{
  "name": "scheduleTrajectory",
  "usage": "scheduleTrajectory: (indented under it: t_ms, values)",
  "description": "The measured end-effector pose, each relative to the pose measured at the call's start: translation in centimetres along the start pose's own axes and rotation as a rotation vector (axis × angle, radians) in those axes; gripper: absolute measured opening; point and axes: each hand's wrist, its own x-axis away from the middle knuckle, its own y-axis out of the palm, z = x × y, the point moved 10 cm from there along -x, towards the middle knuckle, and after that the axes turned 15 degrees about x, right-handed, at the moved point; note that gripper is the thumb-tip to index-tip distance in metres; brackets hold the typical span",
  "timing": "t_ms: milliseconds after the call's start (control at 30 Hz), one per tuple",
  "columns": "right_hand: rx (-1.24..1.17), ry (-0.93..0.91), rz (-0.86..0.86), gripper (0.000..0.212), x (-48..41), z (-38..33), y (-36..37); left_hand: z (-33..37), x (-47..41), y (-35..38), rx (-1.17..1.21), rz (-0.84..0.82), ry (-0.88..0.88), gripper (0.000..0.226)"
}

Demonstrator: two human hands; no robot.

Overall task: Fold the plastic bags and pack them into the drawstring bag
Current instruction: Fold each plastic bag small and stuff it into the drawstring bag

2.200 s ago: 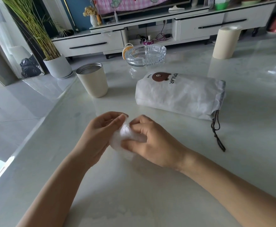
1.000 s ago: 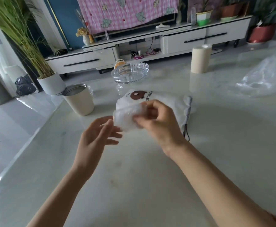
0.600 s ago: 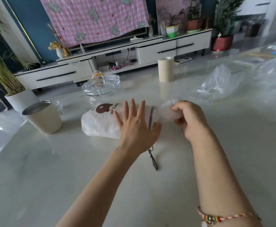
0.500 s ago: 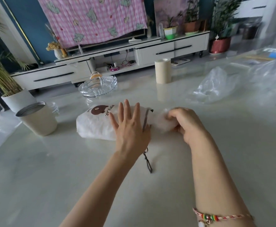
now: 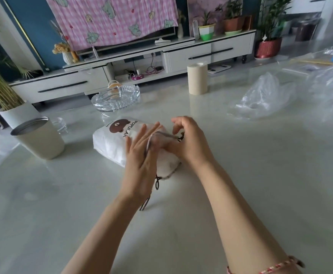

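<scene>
The white drawstring bag [image 5: 110,143], printed with a brown bear, lies on its side on the pale table [image 5: 63,204], its mouth facing right. My left hand [image 5: 142,157] has straight fingers at the mouth, and the grey rim runs across them. My right hand [image 5: 191,143] is pressed against the opening with curled fingers. The folded plastic bag it holds is almost hidden between the hands. The dark cord [image 5: 145,204] trails toward me from under my left wrist.
Two loose clear plastic bags, one nearer [image 5: 264,99] and one farther right [image 5: 331,91], lie at the right. A beige cup [image 5: 39,137] stands left of the drawstring bag, a glass ashtray [image 5: 116,97] behind it, and a beige roll [image 5: 197,78] farther back.
My right hand carried the folded plastic bag from in front of me to the drawstring bag's mouth and pushed in. My left hand let go of it and moved to the rim.
</scene>
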Motion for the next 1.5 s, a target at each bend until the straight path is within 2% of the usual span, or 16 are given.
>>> scheduleTrajectory:
  t_ms: [133, 200, 334, 400, 467, 534, 601, 634, 734, 834, 901, 1101, 1235, 1301, 1435, 1502]
  values:
    - [0.116, 0.073, -0.139, 0.029, 0.5, 0.4, 1.6, 0.2, 0.4, 0.9, -0.104, -0.032, 0.05, 0.04]
    - [0.194, 0.093, -0.11, 0.015, 0.4, 0.8, 1.4, 0.6, 0.8, 1.4, -0.184, -0.061, 0.117, 0.042]
    - [0.118, 0.306, -0.054, 0.023, 0.5, 3.5, 1.7, 0.7, 1.4, 2.9, -0.39, -0.124, 0.224, 0.049]
    - [0.184, 0.367, -0.109, 0.02, 0.1, 4.4, 2.3, 0.2, 1.5, 3.6, -0.494, -0.145, 0.245, 0.052]
    - [0.199, 0.316, -0.239, 0.012, -0.6, 4.6, 3.0, -1.0, 1.6, 3.7, -0.63, -0.183, 0.227, 0.053]
    - [0.003, 0.245, -0.39, 0.016, -0.4, 4.8, 2.5, -2.3, 1.5, 3.5, -0.771, -0.215, 0.22, 0.058]
    - [0.041, 0.189, -0.319, 0.026, -0.4, 7.1, -1.4, -3.6, 0.8, 2.7, -0.829, -0.194, 0.182, 0.061]
    - [0.263, 0.146, -0.2, 0.027, -0.8, 8.6, -4.4, -4.0, 0.4, 2.1, -0.841, -0.165, 0.158, 0.062]
    - [0.926, 0.064, 0.027, 0.035, -2.2, 11.7, -10.7, -3.3, -0.3, 1.3, -0.775, -0.071, 0.157, 0.058]
    - [1.094, -0.107, 0.07, 0.058, -4.0, 11.9, -11.0, 0.3, 0.5, 1.8, -0.532, 0.005, 0.267, 0.042]
    - [1.182, -0.094, 0.062, 0.067, -5.0, 12.3, -10.9, 2.7, 1.6, 3.4, -0.443, -0.006, 0.346, 0.034]
    - [1.26, -0.007, 0.052, 0.035, -5.7, 13.6, -11.9, 3.2, 3.4, 7.4, -0.334, -0.16, 0.342, 0.027]
    - [0.866, -0.278, 0.155, 0.025, -3.7, 8.2, -11.0, 3.5, 3.3, 7.3, -0.267, -0.15, 0.327, 0.026]
    - [0.635, -0.387, -0.014, 0.025, -1.8, 4.5, -8.8, 4.3, 3.4, 6.7, -0.243, -0.11, 0.352, 0.029]
    - [0.489, -0.24, -0.791, 0.02, 3.8, 1.3, -3.5, 5.4, 3.5, 5.5, -0.162, -0.08, 0.351, 0.037]
    - [0.454, -0.16, -1.082, 0.017, 6.4, 1.4, -3.0, 4.6, 3.3, 5.5, -0.135, -0.133, 0.279, 0.037]
